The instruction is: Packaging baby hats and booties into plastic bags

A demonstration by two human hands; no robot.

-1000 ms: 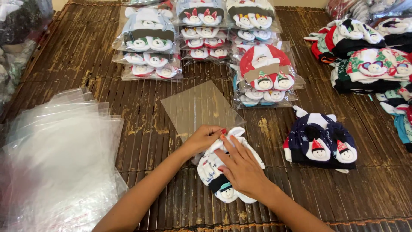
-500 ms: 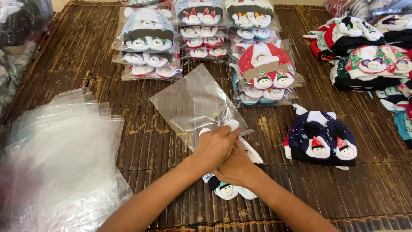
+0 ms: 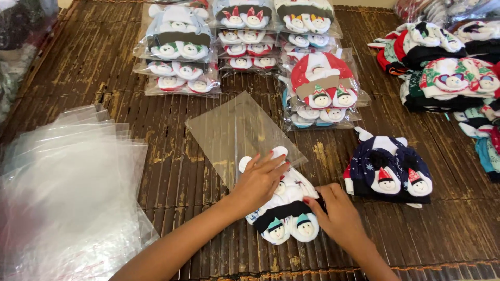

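White snowman-faced sock pair (image 3: 284, 211) is pinched by right hand (image 3: 338, 216); left hand (image 3: 258, 179) lies flat, bag mouth of clear flat plastic sleeve (image 3: 242, 132) best kept wide.

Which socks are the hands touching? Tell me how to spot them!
Look at the dark slatted mat, near its front edge in the middle. The white socks lie there under the left hand and right hand, partly beneath a clear bag. Unlike the navy pair beside them, they're white with little teal-hatted faces.
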